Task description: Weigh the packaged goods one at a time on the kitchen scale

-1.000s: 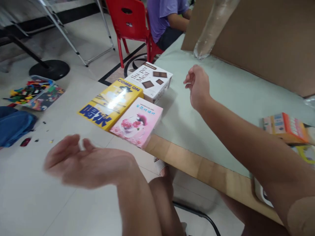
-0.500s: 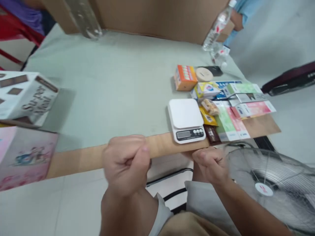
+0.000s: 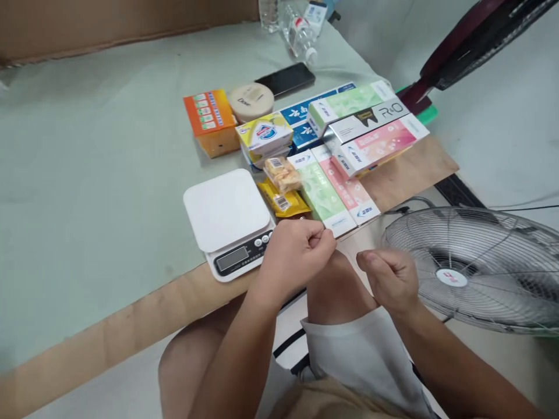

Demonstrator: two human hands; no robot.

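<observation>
While both forearms point forward, the hands are clenched, slightly apart.

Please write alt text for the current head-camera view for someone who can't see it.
A person's left hand and right hand are closed into fists before a pale green table, the left nearer a white digital scale. Small boxes and packets lie beside it, with a fan at right.
</observation>
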